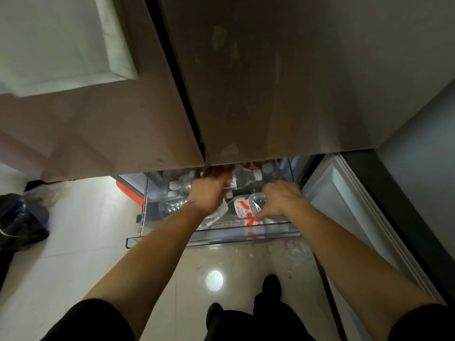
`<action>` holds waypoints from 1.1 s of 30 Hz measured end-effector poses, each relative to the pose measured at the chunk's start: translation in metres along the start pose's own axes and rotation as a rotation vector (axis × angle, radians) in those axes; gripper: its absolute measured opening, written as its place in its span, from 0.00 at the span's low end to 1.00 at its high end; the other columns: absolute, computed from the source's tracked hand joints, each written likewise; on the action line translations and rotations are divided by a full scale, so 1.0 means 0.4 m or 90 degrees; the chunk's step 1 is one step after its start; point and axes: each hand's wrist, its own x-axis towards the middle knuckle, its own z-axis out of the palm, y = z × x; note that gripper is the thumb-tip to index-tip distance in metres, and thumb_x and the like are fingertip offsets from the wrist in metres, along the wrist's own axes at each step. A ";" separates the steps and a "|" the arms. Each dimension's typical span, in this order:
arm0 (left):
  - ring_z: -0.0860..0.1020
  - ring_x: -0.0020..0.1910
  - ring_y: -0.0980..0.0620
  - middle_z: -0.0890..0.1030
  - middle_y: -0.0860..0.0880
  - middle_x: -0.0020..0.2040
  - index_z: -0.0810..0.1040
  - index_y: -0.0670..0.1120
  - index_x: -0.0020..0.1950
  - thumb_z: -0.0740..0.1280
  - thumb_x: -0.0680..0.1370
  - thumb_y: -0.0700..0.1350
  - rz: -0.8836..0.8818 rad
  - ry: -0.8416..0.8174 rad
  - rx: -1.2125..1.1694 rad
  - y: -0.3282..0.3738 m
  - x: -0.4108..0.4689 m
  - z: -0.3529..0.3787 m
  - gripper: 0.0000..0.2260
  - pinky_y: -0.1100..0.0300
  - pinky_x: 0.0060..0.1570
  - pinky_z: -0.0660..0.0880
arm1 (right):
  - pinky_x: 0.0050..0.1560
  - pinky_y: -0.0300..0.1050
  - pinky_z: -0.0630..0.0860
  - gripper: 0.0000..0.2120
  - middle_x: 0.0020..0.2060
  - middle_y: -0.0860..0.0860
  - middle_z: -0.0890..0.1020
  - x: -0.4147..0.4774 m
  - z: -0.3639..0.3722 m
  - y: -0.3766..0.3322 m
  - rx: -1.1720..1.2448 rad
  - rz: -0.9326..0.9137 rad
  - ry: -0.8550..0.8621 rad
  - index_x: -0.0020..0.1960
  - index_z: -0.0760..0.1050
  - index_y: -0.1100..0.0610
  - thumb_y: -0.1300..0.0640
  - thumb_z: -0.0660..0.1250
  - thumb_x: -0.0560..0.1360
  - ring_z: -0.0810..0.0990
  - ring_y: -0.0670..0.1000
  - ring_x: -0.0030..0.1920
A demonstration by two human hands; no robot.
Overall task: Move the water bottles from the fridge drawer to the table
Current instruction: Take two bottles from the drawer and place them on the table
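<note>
Reaching into fridge drawer (214,236) w/ both hands, prob. one bottle each: R hand (280,200) curls round labelled bottle (242,207) just left of it; L hand (210,190) lies over other bottles (172,206), fingers hidden, can't tell grip.

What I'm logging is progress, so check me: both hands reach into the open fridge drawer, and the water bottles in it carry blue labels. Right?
The head view shows red-and-white labels, not blue, on the water bottles. Both the left hand and right hand do reach into the open fridge drawer.
</note>
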 end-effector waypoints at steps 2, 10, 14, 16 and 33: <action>0.70 0.71 0.42 0.71 0.46 0.73 0.58 0.55 0.78 0.70 0.76 0.44 0.002 0.057 0.016 -0.019 -0.028 -0.021 0.35 0.44 0.70 0.64 | 0.42 0.44 0.72 0.37 0.49 0.50 0.81 -0.019 -0.026 -0.008 -0.022 0.027 0.018 0.54 0.78 0.52 0.27 0.74 0.57 0.79 0.52 0.49; 0.79 0.57 0.42 0.80 0.46 0.61 0.65 0.54 0.72 0.77 0.68 0.52 0.017 0.154 0.008 -0.105 -0.146 -0.084 0.37 0.42 0.57 0.75 | 0.43 0.42 0.73 0.38 0.51 0.50 0.81 -0.167 -0.076 -0.044 0.029 0.156 0.107 0.56 0.77 0.52 0.26 0.74 0.58 0.81 0.51 0.52; 0.78 0.56 0.42 0.79 0.46 0.59 0.69 0.50 0.71 0.75 0.71 0.54 0.015 0.228 -0.054 -0.126 -0.205 -0.096 0.30 0.39 0.53 0.76 | 0.47 0.43 0.73 0.40 0.55 0.50 0.79 -0.252 -0.056 -0.088 0.075 0.212 0.219 0.60 0.77 0.50 0.25 0.73 0.58 0.78 0.52 0.56; 0.77 0.58 0.42 0.78 0.45 0.61 0.69 0.48 0.71 0.75 0.72 0.53 0.027 0.259 -0.074 -0.132 -0.238 -0.098 0.30 0.40 0.54 0.75 | 0.50 0.45 0.74 0.40 0.57 0.51 0.78 -0.291 -0.038 -0.112 0.101 0.223 0.263 0.63 0.75 0.50 0.27 0.73 0.60 0.77 0.53 0.58; 0.76 0.59 0.46 0.78 0.48 0.63 0.68 0.51 0.72 0.71 0.75 0.55 -0.315 0.497 -0.239 -0.077 -0.748 -0.199 0.27 0.48 0.56 0.76 | 0.51 0.49 0.77 0.44 0.61 0.51 0.75 -0.517 0.039 -0.291 0.290 0.020 0.390 0.67 0.73 0.51 0.24 0.70 0.61 0.75 0.54 0.60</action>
